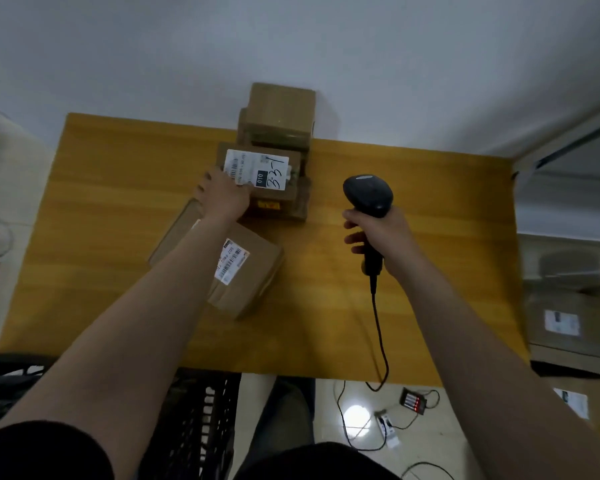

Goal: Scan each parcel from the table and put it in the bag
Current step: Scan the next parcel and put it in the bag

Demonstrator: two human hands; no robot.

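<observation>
Brown cardboard parcels lie on the yellow wooden table (pixel 430 271). My left hand (pixel 222 195) grips the near-left corner of a labelled parcel (pixel 267 178) marked "33-1", which sits on top of a stack. Behind it stands another stack of plain parcels (pixel 279 114) against the wall. A nearer parcel (pixel 248 271) with a barcode label lies under my left forearm, and a flat one (pixel 177 233) sits to its left. My right hand (pixel 378 233) holds a black corded barcode scanner (pixel 368 194) upright over the table, right of the parcels. The bag is not clearly visible.
A black plastic crate (pixel 201 427) stands under the table's near edge on the left. Cables, a small charger (pixel 413 400) and a bright light spot lie on the floor. More labelled boxes (pixel 565 320) sit to the right of the table, blurred.
</observation>
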